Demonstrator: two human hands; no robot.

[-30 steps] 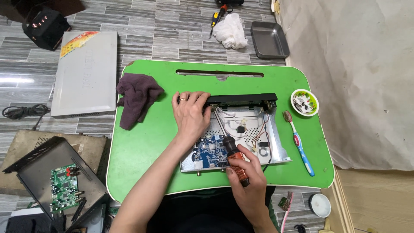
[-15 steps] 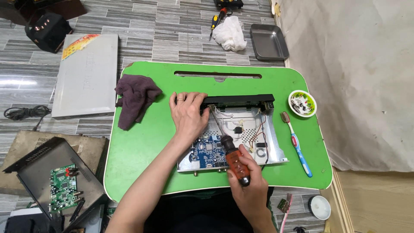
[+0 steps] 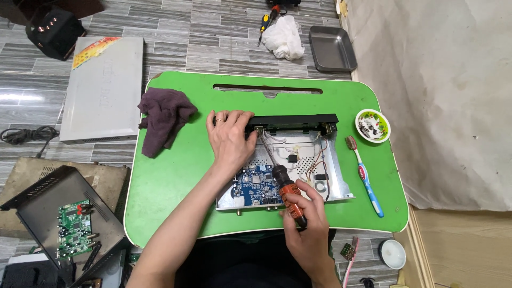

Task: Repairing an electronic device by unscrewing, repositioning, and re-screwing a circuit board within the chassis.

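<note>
A person is working over an opened electronics chassis (image 3: pixel 298 165) lying near the front edge of a green lap table (image 3: pixel 176 176), seen from a head-worn camera. The right hand (image 3: pixel 306 224) is closed in a fist around the orange-and-black handle of a screwdriver (image 3: pixel 280 178), held at the table's front edge. The tool's long axis is running on a diagonal — handle low and toward the person, shaft rising up and to the left across the blue circuit board (image 3: pixel 256 186) — with the tip reaching the far left corner of the chassis, just under the black front panel (image 3: pixel 290 122). The left hand (image 3: pixel 230 137) is lying palm down with its fingers spread and loosely curled over that same left end of the panel, bracing it; it is gripping nothing else. The tip is therefore sitting right beside the left hand's fingers, well forward of the right hand, and the left hand is the nearer of the two to the corner being worked.

Elsewhere on the table, a dark purple rag (image 3: pixel 164 120) is lying toward the left edge, while a toothbrush (image 3: pixel 364 176) and a small round dish of parts (image 3: pixel 373 125) are resting along the right edge. On the floor beyond the far edge — a metal tray (image 3: pixel 332 49) and a white cloth (image 3: pixel 284 37).
</note>
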